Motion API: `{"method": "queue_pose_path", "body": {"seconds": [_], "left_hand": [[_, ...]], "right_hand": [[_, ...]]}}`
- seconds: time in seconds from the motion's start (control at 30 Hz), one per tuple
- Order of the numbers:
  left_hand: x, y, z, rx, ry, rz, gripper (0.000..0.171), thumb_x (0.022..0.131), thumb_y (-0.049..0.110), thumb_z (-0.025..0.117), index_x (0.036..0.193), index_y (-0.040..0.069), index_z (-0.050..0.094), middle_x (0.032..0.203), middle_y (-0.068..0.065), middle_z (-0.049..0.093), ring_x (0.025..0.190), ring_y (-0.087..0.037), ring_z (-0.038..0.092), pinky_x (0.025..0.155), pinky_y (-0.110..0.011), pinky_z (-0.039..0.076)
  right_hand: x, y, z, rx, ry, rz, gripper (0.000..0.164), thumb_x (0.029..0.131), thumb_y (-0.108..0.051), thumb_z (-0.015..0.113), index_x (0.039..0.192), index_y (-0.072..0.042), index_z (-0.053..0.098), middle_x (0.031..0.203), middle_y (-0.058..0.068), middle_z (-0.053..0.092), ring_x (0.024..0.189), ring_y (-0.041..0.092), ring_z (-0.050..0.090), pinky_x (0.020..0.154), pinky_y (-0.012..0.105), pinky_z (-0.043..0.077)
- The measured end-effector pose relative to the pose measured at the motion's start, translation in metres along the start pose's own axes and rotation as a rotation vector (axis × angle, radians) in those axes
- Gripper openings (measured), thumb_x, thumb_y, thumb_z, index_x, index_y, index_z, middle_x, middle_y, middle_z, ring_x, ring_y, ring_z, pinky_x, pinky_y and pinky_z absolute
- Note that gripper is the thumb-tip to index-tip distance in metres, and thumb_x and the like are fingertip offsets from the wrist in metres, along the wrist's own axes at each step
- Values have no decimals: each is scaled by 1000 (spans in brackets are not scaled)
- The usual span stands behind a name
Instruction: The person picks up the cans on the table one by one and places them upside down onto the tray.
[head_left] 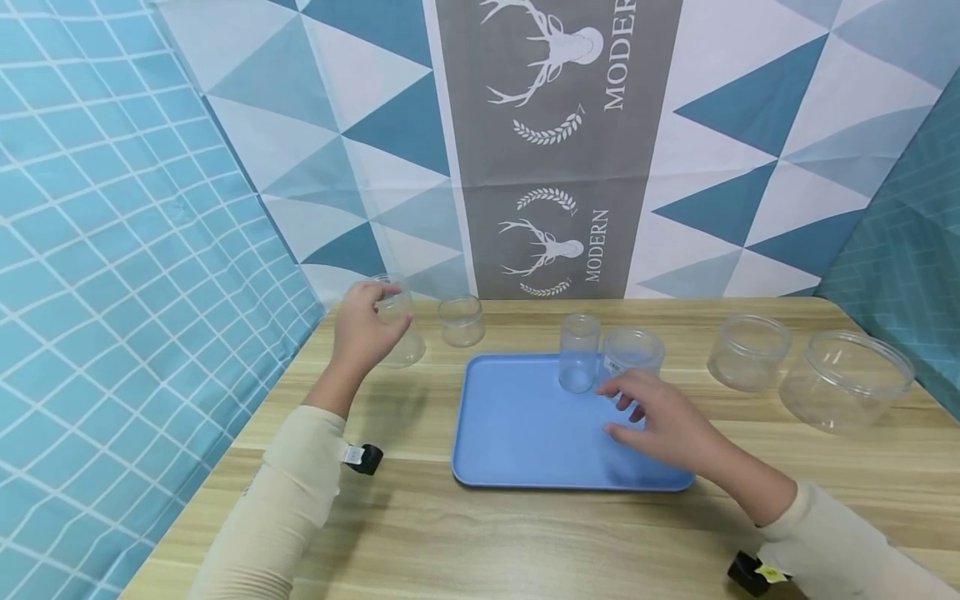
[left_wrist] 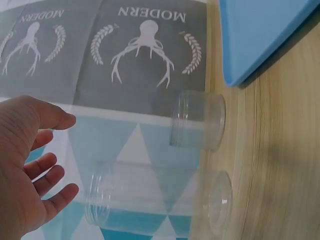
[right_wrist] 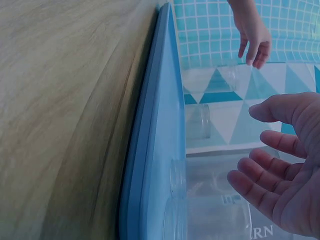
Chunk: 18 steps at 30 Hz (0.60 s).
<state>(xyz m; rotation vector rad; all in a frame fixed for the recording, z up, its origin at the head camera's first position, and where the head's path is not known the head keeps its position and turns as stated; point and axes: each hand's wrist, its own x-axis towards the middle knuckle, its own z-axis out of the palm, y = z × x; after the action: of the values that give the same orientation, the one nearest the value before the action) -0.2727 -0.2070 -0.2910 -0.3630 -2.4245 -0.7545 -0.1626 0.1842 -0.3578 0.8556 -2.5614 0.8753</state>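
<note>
My left hand (head_left: 365, 329) is above the table's back left, fingers loosely bent and nothing between them. A tall clear plastic jar (left_wrist: 150, 197) stands right by its fingertips, partly hidden by the hand in the head view. Beside that jar is a short clear jar (head_left: 462, 323). Over the right part of the blue tray (head_left: 517, 433) hovers my right hand (head_left: 663, 421), thumb and fingers spread and empty. A narrow clear jar (head_left: 579, 354) stands at the tray's back edge. Next to it is a wider clear jar (head_left: 633, 346) with a small label, its lower part behind the right hand.
Two more clear jars, a medium one (head_left: 748, 354) and a large wide one (head_left: 843, 383), stand at the table's right side. A patterned cloth (head_left: 405, 108) hangs behind the wooden table (head_left: 525, 542), and a blue checked cloth (head_left: 112, 250) hangs on the left.
</note>
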Motion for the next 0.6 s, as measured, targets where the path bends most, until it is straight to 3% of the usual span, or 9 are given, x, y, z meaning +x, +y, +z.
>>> {"method": "queue_pose_path", "body": {"seconds": [0.23,0.6], "left_hand": [[5,-14,-3,40,53,-36,51,76,16,81,121,-1,63,123,-23,53,119,-41,46,102,-55,36],[17,-35,-6,54,-20,-140,72,76,26,81,137,1,51,138,-25,42,130,-44,36,106,-58,30]], "right_hand": [[5,-3,7,19,-27,-24,42,77,-7,81,115,-9,64,107,2,62,88,19,61,68,28,57],[10,-10,14,24,-61,-52,43,78,-8,79,117,-7,64,110,1,61,90,16,59,73,31,55]]}}
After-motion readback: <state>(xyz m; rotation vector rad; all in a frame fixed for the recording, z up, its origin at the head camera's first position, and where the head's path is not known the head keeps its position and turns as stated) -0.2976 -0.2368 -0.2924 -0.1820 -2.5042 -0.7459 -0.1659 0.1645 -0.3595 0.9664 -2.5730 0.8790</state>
